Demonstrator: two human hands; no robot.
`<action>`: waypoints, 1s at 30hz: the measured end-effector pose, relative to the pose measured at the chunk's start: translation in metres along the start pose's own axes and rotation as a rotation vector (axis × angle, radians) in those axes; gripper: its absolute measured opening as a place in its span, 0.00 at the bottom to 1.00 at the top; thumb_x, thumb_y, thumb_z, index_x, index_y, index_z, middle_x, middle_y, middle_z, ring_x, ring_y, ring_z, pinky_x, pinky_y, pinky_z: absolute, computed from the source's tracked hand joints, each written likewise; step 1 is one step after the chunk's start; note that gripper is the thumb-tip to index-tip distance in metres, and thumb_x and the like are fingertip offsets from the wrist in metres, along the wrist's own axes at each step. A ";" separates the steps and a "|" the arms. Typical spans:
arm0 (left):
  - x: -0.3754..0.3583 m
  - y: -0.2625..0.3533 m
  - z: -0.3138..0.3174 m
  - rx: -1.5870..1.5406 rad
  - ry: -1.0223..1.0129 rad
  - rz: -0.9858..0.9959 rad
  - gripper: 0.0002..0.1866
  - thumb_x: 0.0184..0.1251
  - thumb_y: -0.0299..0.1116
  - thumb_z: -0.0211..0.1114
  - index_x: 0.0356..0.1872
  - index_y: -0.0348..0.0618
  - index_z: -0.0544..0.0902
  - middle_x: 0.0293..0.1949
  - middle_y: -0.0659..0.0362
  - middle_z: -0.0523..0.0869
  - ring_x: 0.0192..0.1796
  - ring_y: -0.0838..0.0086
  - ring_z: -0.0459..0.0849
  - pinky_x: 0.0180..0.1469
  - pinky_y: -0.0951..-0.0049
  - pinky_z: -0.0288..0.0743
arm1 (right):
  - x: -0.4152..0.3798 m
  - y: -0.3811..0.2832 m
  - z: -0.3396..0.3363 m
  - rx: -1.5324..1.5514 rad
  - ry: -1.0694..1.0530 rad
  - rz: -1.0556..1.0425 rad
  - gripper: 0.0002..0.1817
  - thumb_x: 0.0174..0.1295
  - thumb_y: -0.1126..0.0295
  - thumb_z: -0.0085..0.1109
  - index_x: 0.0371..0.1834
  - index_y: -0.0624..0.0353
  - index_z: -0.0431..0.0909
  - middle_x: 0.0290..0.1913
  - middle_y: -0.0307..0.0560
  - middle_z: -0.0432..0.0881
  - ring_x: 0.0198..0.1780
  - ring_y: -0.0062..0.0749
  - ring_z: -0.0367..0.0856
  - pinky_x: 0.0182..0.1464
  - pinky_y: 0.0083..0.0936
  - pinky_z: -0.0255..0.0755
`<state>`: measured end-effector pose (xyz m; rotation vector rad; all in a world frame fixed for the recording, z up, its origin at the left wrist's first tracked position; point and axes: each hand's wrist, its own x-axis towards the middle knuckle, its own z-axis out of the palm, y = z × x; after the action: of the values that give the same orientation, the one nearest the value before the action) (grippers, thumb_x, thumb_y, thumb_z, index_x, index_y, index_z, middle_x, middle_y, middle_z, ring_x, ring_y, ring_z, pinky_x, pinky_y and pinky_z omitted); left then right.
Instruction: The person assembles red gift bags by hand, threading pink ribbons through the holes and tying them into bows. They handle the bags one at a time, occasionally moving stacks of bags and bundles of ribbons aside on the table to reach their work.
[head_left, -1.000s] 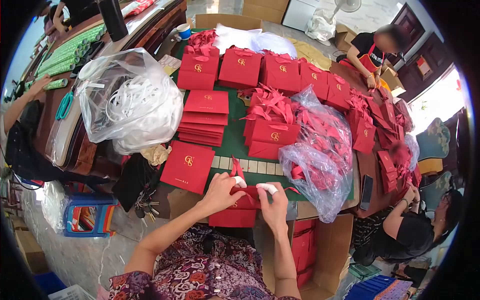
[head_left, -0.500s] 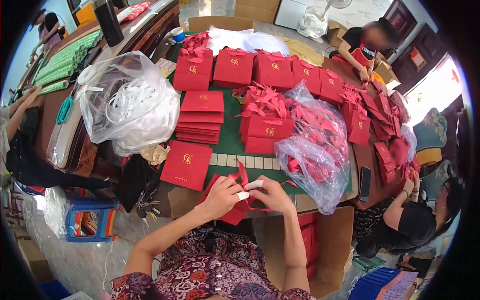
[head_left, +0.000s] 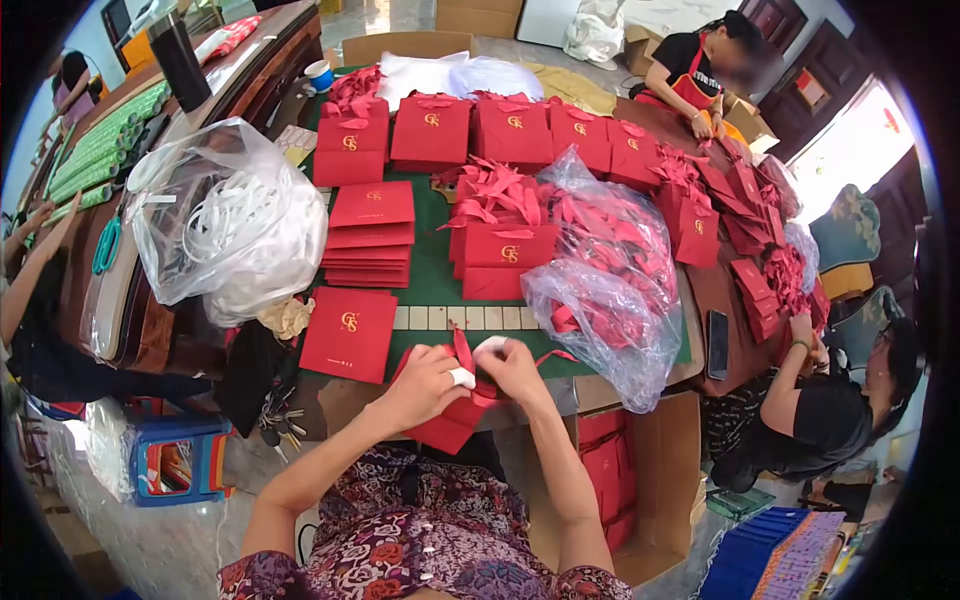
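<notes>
A red paper bag (head_left: 446, 424) is tilted at the table's front edge, partly hidden by my hands. My left hand (head_left: 432, 384) is closed in a pinch at its top, with white tape round a finger. Beside it my right hand (head_left: 512, 371), also taped on a finger, pinches a red ribbon (head_left: 462, 348), whose end stands up between the hands. The exact hold of the fingertips is partly hidden. Left of my hands lies a flat red bag (head_left: 347, 335) with a gold logo.
A stack of flat red bags (head_left: 368, 235) and rows of standing bags (head_left: 430, 133) cover the table. A plastic bag of ribbons (head_left: 620, 270) is at right, a bag of white cord (head_left: 235, 215) at left. A cardboard box (head_left: 660, 480) stands below. Other people work at both sides.
The view has shifted, so the table things sit further left. My hands stay at the bag's top, slightly further apart, with the ribbon between them.
</notes>
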<state>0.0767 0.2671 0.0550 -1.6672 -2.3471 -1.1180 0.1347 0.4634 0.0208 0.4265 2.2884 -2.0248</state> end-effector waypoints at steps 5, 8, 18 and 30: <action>-0.002 0.001 0.006 -0.104 0.009 -0.110 0.10 0.56 0.33 0.74 0.39 0.48 0.84 0.35 0.61 0.83 0.44 0.65 0.78 0.49 0.64 0.64 | -0.007 -0.004 -0.004 -0.155 0.284 -0.118 0.08 0.64 0.69 0.64 0.36 0.64 0.84 0.31 0.39 0.83 0.32 0.19 0.78 0.36 0.20 0.71; -0.008 -0.007 0.014 -0.030 0.019 -0.232 0.10 0.56 0.34 0.73 0.39 0.47 0.84 0.35 0.60 0.83 0.45 0.64 0.78 0.49 0.64 0.64 | -0.027 -0.004 -0.014 -0.228 0.473 -0.188 0.09 0.64 0.66 0.65 0.38 0.62 0.85 0.32 0.44 0.83 0.32 0.25 0.80 0.37 0.24 0.72; 0.002 -0.022 0.036 -0.014 0.091 -0.377 0.13 0.58 0.33 0.71 0.44 0.45 0.83 0.41 0.55 0.82 0.48 0.58 0.78 0.51 0.60 0.68 | -0.058 0.010 -0.021 -0.631 0.736 -0.049 0.16 0.58 0.60 0.72 0.33 0.62 0.80 0.33 0.47 0.80 0.31 0.40 0.81 0.36 0.34 0.75; -0.009 0.007 0.017 -0.923 0.125 -0.791 0.17 0.71 0.34 0.66 0.57 0.41 0.82 0.43 0.61 0.88 0.39 0.81 0.82 0.40 0.81 0.73 | -0.067 -0.037 0.030 -0.828 0.462 -0.579 0.14 0.50 0.74 0.69 0.43 0.54 0.85 0.38 0.42 0.83 0.41 0.40 0.81 0.46 0.35 0.71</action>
<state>0.0927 0.2708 0.0420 -0.5910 -2.6168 -2.6276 0.1856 0.4188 0.0671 0.1772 3.5540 -0.9279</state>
